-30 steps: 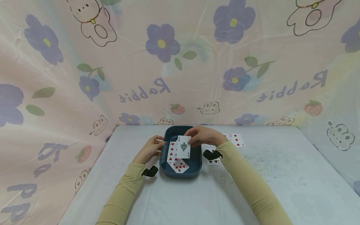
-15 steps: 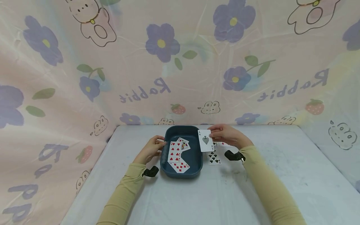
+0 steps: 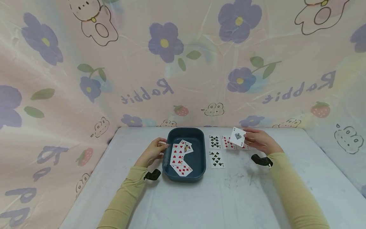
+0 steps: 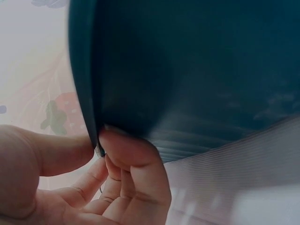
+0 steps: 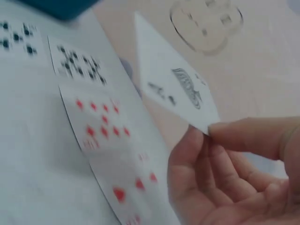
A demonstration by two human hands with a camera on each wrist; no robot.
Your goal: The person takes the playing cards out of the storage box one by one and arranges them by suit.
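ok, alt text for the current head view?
A person's right hand holds an ace of spades, partly covering red-suited cards on a white table; left hand grips a blue tray of face-up cards. Two clubs cards lie beside the tray.

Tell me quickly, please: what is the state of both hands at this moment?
Left hand: closed, pinching the edge of the blue tray.
Right hand: closed, pinching the ace of spades between thumb and fingers.

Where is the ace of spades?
In the head view, the right hand pinches the ace of spades right of the blue tray, partly covering the red cards.
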